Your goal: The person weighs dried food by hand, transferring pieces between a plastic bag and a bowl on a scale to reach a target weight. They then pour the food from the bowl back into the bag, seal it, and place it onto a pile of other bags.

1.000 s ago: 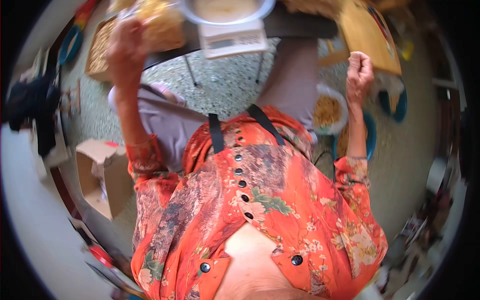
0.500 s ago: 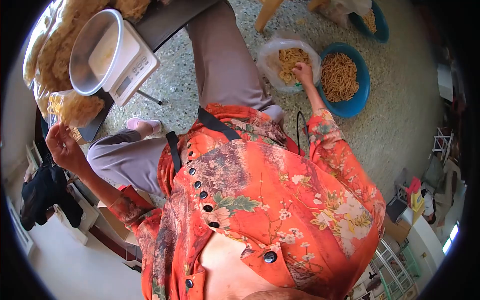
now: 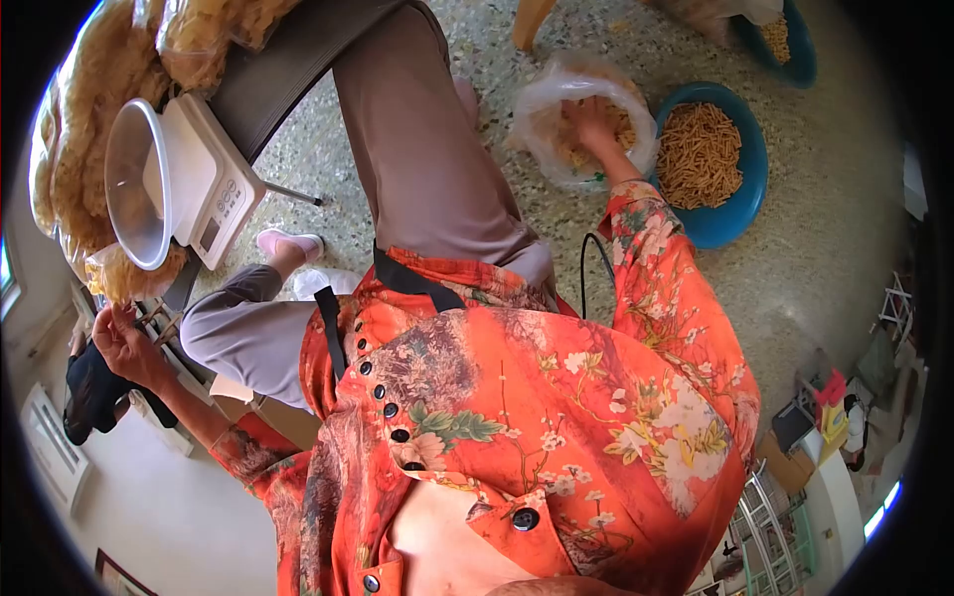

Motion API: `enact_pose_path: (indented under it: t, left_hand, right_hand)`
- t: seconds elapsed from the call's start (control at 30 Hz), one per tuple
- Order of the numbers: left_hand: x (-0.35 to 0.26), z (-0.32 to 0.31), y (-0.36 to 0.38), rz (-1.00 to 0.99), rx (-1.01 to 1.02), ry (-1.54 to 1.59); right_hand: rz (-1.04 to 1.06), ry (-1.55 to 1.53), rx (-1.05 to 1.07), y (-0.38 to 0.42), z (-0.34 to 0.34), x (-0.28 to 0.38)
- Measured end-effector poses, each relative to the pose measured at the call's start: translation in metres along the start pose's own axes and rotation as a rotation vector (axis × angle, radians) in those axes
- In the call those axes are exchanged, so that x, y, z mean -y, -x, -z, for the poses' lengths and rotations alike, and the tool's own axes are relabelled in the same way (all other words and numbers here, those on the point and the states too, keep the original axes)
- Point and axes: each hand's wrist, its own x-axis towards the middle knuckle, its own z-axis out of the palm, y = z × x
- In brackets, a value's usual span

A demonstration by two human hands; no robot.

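At the left, my left hand point(image 3: 129, 348) pinches the edge of a small clear plastic bag point(image 3: 134, 273) filled with yellowish snack pieces. This bag lies just below a clear plastic bowl point(image 3: 139, 184), which is tipped in this view and sits on a white kitchen scale point(image 3: 211, 189). My right hand point(image 3: 594, 127) reaches down into a large open plastic bag point(image 3: 542, 134) of yellow snack pieces on the floor. Its fingers are sunk among the pieces and partly hidden. Beside that bag stands a blue basin point(image 3: 752, 184) full of brown stick-shaped snacks point(image 3: 699, 154).
Several filled bags point(image 3: 84, 129) are heaped at the upper left, next to a dark bench top point(image 3: 288, 84). Another blue basin point(image 3: 795, 60) stands at the upper right. A wooden leg point(image 3: 527, 22) rises near the open bag. A person in black point(image 3: 99, 392) is at the far left.
My right hand has gone from over the near side of the open bag deeper into it. The left hand keeps its hold at the small bag; the view has shifted slightly.
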Motion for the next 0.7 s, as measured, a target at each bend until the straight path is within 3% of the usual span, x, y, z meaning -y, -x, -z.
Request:
enact_pose_path:
  t: [0.07,0.1,0.17,0.3,0.37,0.4,0.47,0.57,0.7]
  left_hand:
    - [0.004,0.005,0.0,0.025,0.005,0.011]
    - [0.008,0.007,-0.001,0.022,0.009,0.007]
    - [0.012,0.007,-0.002,0.031,0.019,0.021]
    - [0.014,0.009,-0.002,0.024,0.022,0.012]
    - [0.02,0.009,-0.003,0.02,0.033,0.051]
    - [0.019,0.01,-0.002,0.018,0.037,0.049]
    - [0.019,0.012,-0.001,0.024,0.018,0.011]
    - [0.024,0.018,-0.001,0.03,0.019,-0.048]
    - [0.023,0.017,0.001,0.03,0.021,-0.018]
  right_hand:
    - [-0.195,-0.152,0.268,-0.016,0.009,-0.002]
    - [-0.196,-0.157,0.272,-0.026,-0.008,-0.015]
    - [-0.215,-0.799,0.408,-0.037,-0.023,-0.046]
    - [-0.445,-0.771,0.268,-0.018,-0.01,-0.059]
    - [-0.509,-1.151,0.086,-0.01,-0.017,-0.064]
    - [-0.512,-1.154,0.088,-0.006,0.002,-0.056]
    - [-0.261,-0.521,0.333,0.002,0.042,-0.037]
    - [-0.23,-0.261,0.25,0.001,0.05,-0.018]
    - [-0.27,-0.289,0.276,0.005,0.054,-0.006]
